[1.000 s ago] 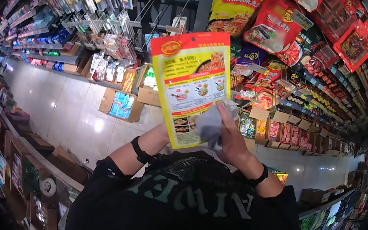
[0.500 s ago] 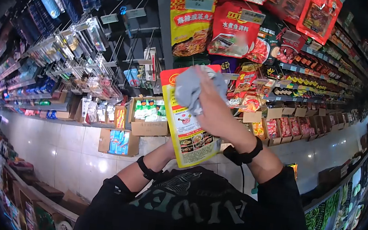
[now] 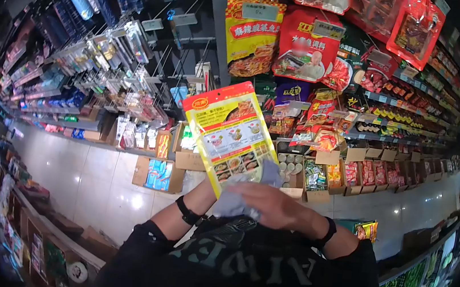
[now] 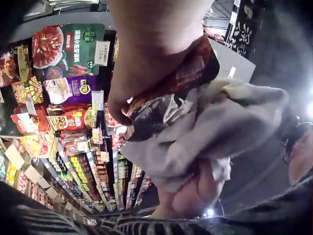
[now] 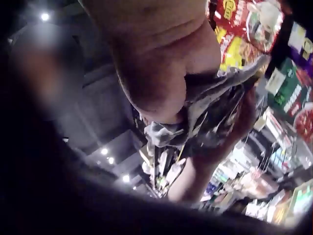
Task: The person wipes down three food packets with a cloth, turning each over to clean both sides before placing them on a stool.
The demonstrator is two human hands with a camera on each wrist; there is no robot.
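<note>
A yellow seasoning packet [image 3: 229,138] with a red top band is held up in front of the body, its printed back facing up. My left hand [image 4: 151,63] grips the packet at its lower part; in the head view the packet hides most of that hand. A grey cloth [image 3: 247,188] lies bunched over the packet's lower right corner. My right hand [image 3: 271,205] holds this cloth against the packet near its bottom edge. In the right wrist view the right hand [image 5: 166,78] is close up, the cloth [image 5: 210,110] hanging around its fingers.
Similar packets, one yellow [image 3: 252,43] and one red [image 3: 306,47], hang on the rack ahead. Hooks with small goods [image 3: 109,51] fill the left side. Open cartons [image 3: 317,177] line the shelf foot, and a box of blue packs [image 3: 158,174] stands on the tiled floor.
The right hand and cloth have swept over the packet, up to its top half a second ago and now down to its bottom corner. The left hand keeps its hold on the packet.
</note>
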